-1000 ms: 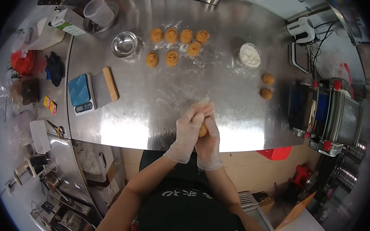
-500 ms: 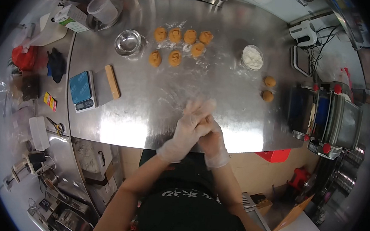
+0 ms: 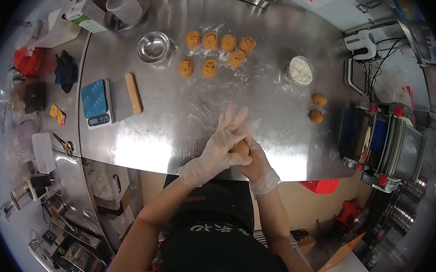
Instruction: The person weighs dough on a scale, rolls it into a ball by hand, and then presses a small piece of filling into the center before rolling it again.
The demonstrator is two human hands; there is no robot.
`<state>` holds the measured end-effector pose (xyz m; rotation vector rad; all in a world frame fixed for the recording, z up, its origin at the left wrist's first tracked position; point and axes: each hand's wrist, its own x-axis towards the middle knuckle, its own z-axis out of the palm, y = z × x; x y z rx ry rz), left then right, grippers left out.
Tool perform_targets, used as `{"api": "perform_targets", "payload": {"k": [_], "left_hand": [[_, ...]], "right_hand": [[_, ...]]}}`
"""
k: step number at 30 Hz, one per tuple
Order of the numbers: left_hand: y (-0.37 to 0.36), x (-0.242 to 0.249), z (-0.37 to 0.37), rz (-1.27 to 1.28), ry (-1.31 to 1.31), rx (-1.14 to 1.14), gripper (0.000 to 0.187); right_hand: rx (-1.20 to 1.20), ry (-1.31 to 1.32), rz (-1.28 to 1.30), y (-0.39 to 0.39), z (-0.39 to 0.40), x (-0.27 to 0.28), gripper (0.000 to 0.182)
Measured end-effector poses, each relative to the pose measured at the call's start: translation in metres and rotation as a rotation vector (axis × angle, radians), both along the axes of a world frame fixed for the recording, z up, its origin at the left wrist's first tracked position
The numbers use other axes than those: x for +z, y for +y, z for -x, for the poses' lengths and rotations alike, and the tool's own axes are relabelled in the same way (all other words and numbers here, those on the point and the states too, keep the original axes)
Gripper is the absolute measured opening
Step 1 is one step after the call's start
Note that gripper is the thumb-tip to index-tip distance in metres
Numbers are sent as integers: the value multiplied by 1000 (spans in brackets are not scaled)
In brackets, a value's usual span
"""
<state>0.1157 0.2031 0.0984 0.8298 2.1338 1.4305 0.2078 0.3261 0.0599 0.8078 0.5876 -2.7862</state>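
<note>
At front edge of steel table point(image 3: 171, 117), left hand point(image 3: 218, 150) and right hand point(image 3: 257, 164), both gloved, clasp dough ball point(image 3: 240, 147) between them. Half second earlier, ball hidden; now exposed, left fingers fanned toward 12 o'clock. From hands: table edge at 6 o'clock; open steel at 10, up to scraper point(image 3: 133, 93), and at 2, up to two round balls point(image 3: 319, 99).
</note>
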Motion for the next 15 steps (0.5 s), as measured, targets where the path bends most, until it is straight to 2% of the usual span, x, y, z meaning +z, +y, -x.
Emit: {"api": "perform_targets", "payload": {"k": [1,3,6,7,9,11,13,15], "left_hand": [[-1,-2,0,14,-7,-6,49],[4,-20,-12,-65,-658,99,49],[17,-13,-21,-282,-874,435,50],[15,-18,-22,-216,-741,368,49],[5,-31,-21,-82,-470,232,49],[-5,-28,-5,-124,-180,89,47],[-8,-29,-1,-128,-230,35,46],[-5,-36,-10,-98,-615,80,47]], "right_hand": [[44,-62,15,2,2,1,56],[-112,-3,-48,-13,7,3,54],[-280,-20,-112,-37,5,7,55],[-326,-40,-129,-40,5,7,57],[-200,-14,-66,-27,0,-9,55],[-95,-28,-4,-13,-2,-14,55],[-2,-75,61,-6,3,-12,57],[-193,-81,-51,-30,5,-10,59]]}}
